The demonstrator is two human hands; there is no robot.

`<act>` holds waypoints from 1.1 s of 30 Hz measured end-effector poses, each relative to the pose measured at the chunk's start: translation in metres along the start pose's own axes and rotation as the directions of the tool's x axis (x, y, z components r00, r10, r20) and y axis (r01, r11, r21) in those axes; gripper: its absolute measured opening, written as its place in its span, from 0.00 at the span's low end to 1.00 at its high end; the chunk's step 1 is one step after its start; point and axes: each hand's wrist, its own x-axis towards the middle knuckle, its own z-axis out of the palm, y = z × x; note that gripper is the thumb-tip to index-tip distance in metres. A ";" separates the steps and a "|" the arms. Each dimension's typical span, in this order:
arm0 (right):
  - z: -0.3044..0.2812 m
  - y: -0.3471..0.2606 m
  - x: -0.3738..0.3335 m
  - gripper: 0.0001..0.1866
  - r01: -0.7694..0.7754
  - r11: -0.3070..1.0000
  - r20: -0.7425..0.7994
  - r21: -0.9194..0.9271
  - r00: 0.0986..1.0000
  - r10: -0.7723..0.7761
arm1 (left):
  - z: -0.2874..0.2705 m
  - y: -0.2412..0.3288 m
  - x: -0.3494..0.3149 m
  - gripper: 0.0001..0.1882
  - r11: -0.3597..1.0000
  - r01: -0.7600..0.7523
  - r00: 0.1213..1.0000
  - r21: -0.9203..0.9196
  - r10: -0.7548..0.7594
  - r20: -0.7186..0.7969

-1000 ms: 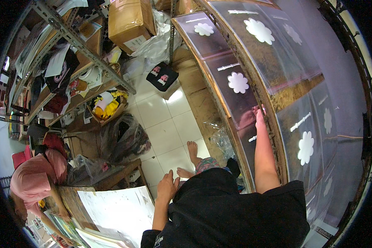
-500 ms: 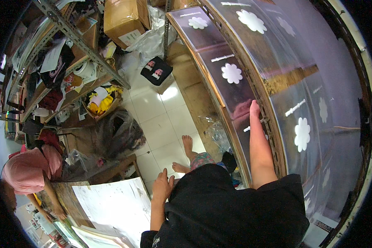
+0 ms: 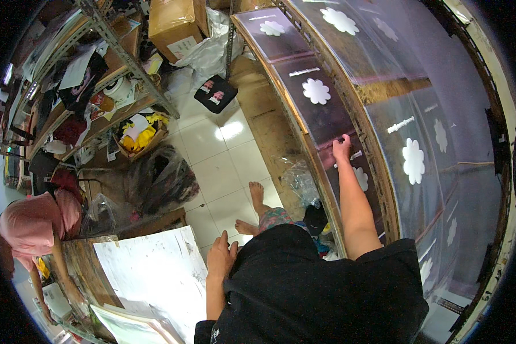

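My right arm reaches over a long row of glossy dark panels (image 3: 318, 121) at the right. The right hand (image 3: 342, 149) is low over or on the row, beside a white bar print, with its fingers bent inward; what they hold, if anything, is hidden. Just beyond it lies a white flower-shaped print (image 3: 316, 92), and a paler flower (image 3: 360, 179) shows beside my forearm. Near my body my left hand (image 3: 221, 255) hangs in the air, fingers apart and holding nothing, close to a white stained sheet (image 3: 155, 269) on a table.
A second row of glossy panels with white flowers (image 3: 413, 160) runs along the right. Metal shelving (image 3: 120, 49) with piled goods stands left, a cardboard box (image 3: 175, 26) behind. Folded black cloth (image 3: 216, 93) lies on the tiled floor. Another person in pink (image 3: 31, 226) leans over the table.
My right hand has shifted slightly left across the panel, and its fingers now show bent. The view has shifted a little. My left hand looks much the same; the other person's hands have moved.
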 end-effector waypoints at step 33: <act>0.125 -0.190 -0.221 0.21 0.338 0.747 0.596 0.572 0.454 -0.662 | -0.093 -0.207 -0.287 0.34 0.418 0.888 -0.111 -0.190 -0.205 -0.972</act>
